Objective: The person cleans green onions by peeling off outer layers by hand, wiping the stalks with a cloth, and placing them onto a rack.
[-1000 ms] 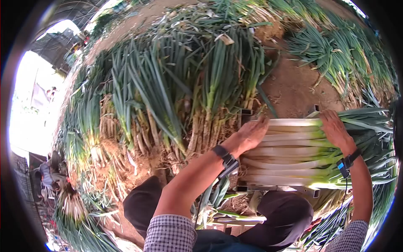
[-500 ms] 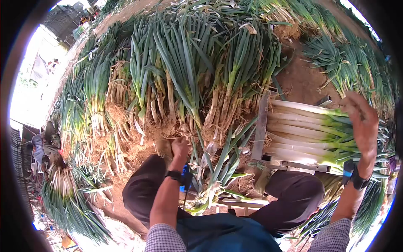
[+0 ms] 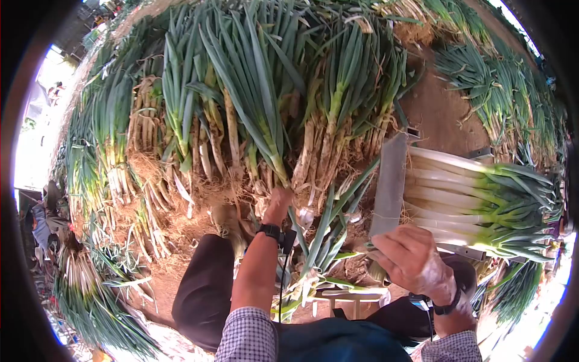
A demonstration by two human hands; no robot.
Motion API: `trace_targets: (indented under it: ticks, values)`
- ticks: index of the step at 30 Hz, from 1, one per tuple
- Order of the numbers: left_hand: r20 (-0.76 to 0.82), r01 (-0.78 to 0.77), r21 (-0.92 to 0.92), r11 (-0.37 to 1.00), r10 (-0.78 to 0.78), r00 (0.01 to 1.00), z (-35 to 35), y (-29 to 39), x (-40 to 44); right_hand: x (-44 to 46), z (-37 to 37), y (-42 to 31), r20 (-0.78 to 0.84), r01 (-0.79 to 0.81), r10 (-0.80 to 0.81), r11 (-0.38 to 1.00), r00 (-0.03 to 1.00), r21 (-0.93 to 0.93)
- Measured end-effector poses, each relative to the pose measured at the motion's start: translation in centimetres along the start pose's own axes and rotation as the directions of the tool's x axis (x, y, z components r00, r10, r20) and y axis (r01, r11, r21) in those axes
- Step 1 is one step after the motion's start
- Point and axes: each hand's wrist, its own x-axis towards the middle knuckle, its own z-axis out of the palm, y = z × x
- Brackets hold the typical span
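Observation:
My left hand (image 3: 278, 204) reaches into the front of the pile, closed at the root end of a long green onion (image 3: 268, 145); its fingertips are mostly hidden. Closer to me, my right hand (image 3: 411, 260) is above my right knee with its fingers curled together. What they hold, if anything, I cannot make out. Just beyond it stands a flat metal plate (image 3: 389, 187) at the end of a metal frame (image 3: 461, 251). A row of cleaned green onions (image 3: 449, 192) lies in that frame, white ends against the plate and leaves to the right.
Uncleaned green onions (image 3: 338, 90) with dry roots are heaped ahead and to the left. More bundles (image 3: 494, 96) lie at the far right. Another bundle (image 3: 96, 289) is at the lower left. Loose leaves (image 3: 325, 241) and a small wooden stool (image 3: 350, 294) lie between my legs.
My left hand has moved forward and right to the green onion's lower end. My right hand has come from over the leaves in the frame back toward me, beside the plate. The view has shifted slightly.

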Motion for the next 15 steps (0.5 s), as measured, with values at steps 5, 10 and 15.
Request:
trace_targets:
  ticks: [5, 10, 15]
  values:
    - [0.004, 0.495, -0.465, 0.734, -0.558, 0.83, 1.4, 0.7, 2.2, -0.3, 1.4, 0.4, 0.052, -0.001, -0.002, 0.999, 0.999, 0.053]
    - [-0.107, 0.554, -0.56, 0.617, -0.716, 0.69, -4.9, 4.3, 1.4, -1.1, 1.3, -0.4, 0.042, 0.036, -0.039, 0.997, 0.998, 0.066]
    - [-0.037, 0.635, -0.594, 0.494, -0.805, 0.592, -5.0, 3.1, 1.6, -1.1, 1.2, -0.3, 0.043, 0.041, -0.048, 0.988, 0.998, 0.148]
